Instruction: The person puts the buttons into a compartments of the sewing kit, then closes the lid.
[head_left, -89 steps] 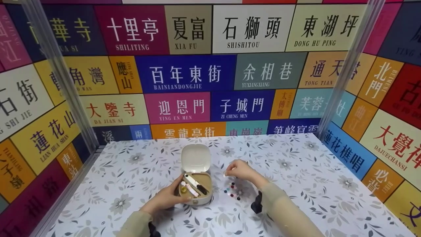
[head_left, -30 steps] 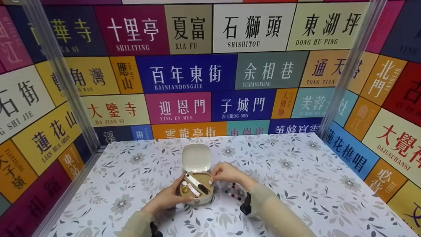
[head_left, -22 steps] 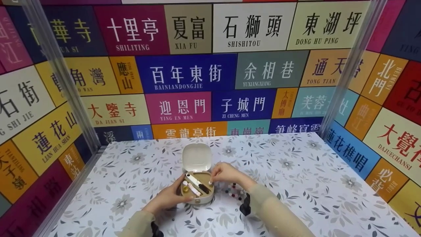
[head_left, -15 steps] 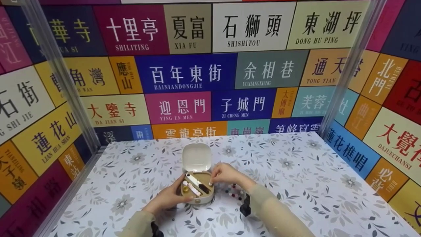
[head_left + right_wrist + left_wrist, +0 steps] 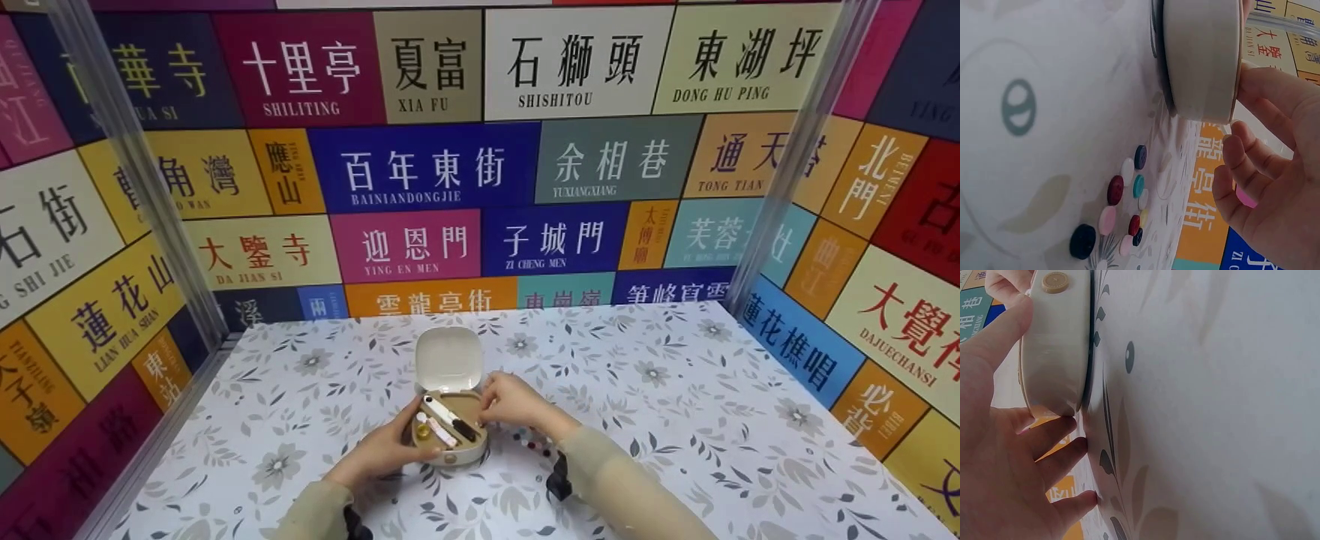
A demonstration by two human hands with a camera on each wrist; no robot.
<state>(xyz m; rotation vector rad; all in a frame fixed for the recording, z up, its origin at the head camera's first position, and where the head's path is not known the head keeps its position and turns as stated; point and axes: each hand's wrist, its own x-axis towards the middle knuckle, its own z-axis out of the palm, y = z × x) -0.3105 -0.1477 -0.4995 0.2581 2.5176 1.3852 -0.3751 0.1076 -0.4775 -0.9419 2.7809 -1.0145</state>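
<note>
A cream box stands on the table with its lid raised. Inside lie a slim white-and-black tool, a small pink-and-white stick and a gold-coloured round item. My left hand holds the box from its left side, thumb near the front rim. At the right rim is my right hand, its thumb and index finger reaching over the edge; their tips are hidden in the right wrist view, and whether they pinch anything is unclear. Several coloured buttons lie beside the box.
A white tablecloth printed with grey flowers and leaves covers the table. Behind it and at both sides rise panels of coloured name signs. Clear upright corner strips stand at the back corners.
From three seconds ago, my right hand has moved left from above the buttons to the box's right rim, carrying a small white button. Now its fingertips are slightly lower and the button is barely visible.
</note>
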